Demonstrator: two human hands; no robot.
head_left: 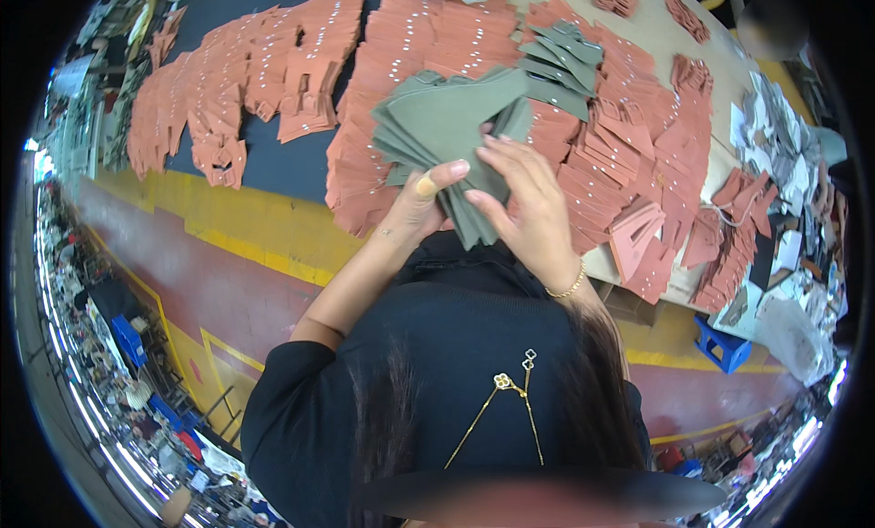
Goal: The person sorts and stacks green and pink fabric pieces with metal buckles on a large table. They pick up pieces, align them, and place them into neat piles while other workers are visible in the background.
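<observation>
A fanned bundle of olive-green cut fabric pieces is held up in front of my chest, over the edge of the table. My left hand grips its lower left side, thumb on top and the other fingers hidden beneath; a tan bandage wraps that thumb. On the right side of the bundle, my right hand has its fingers curled at the edges of the pieces, with the thumb resting near the lower part. Beyond the bundle lie overlapping rows of rust-orange fabric pieces with small white marks.
More green pieces lie on the orange ones, just right of the bundle. Orange rows spread over a dark table surface at left. Grey and white scraps pile up at far right. A blue stool stands on the floor.
</observation>
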